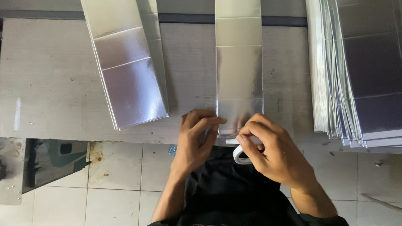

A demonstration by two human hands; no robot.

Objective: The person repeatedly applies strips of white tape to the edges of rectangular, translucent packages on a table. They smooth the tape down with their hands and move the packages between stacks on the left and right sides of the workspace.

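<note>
While a long silver foil-faced strip [239,71] lies lengthwise on a pale grey worktable [50,83], a person's two bare hands meet at its near end, right at the table's front edge, as seen from the head camera. Fingers curled, the left hand [193,140] presses down on the strip's near left corner, pinning rather than clasping it. Beside it, the right hand [272,152] grasps a small roll of white tape [241,154], thumb and forefinger pinching a short drawn-out length against the strip's bottom edge. To the left, a stack of similar silver sheets [130,79] rests at a slant; to the right, a thicker fanned pile of sheets [360,71] overhangs the table edge. Below, a white tiled floor [113,171] shows.
</note>
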